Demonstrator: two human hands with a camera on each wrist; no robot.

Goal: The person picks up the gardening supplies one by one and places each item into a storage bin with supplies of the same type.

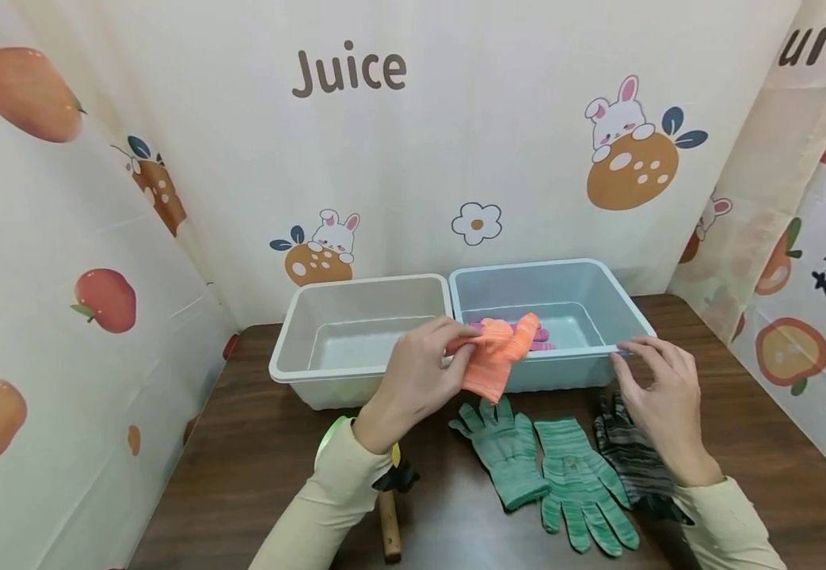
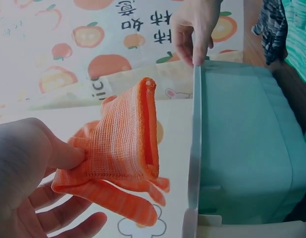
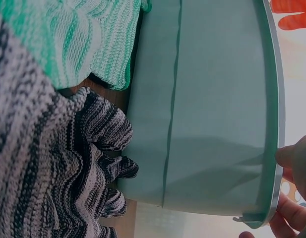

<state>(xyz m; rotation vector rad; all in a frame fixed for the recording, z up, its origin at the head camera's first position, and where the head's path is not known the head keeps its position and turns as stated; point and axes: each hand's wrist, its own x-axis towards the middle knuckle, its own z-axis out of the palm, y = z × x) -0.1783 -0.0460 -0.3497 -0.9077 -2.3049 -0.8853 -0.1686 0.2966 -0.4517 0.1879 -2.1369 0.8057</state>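
Observation:
An orange knit glove (image 1: 492, 358) hangs from my left hand (image 1: 423, 368), pinched between thumb and fingers above the front rim of the blue bin (image 1: 576, 366). In the left wrist view the orange glove (image 2: 120, 144) shows its open cuff, with its fingers dangling below. My right hand (image 1: 662, 396) pinches the blue bin's front rim near its right corner, as the right wrist view also shows with the thumb and fingers (image 3: 291, 151) at the rim. Inside the blue bin lies a pink glove (image 1: 542, 340), partly hidden behind the orange one.
Left of the blue bin stands a grey-white bin (image 1: 355, 336). Two green gloves (image 1: 505, 451) and a black-and-grey striped glove (image 1: 629, 451) lie on the table in front. A wooden-handled tool (image 1: 389, 526) lies partly under my left forearm. Printed curtains surround the table.

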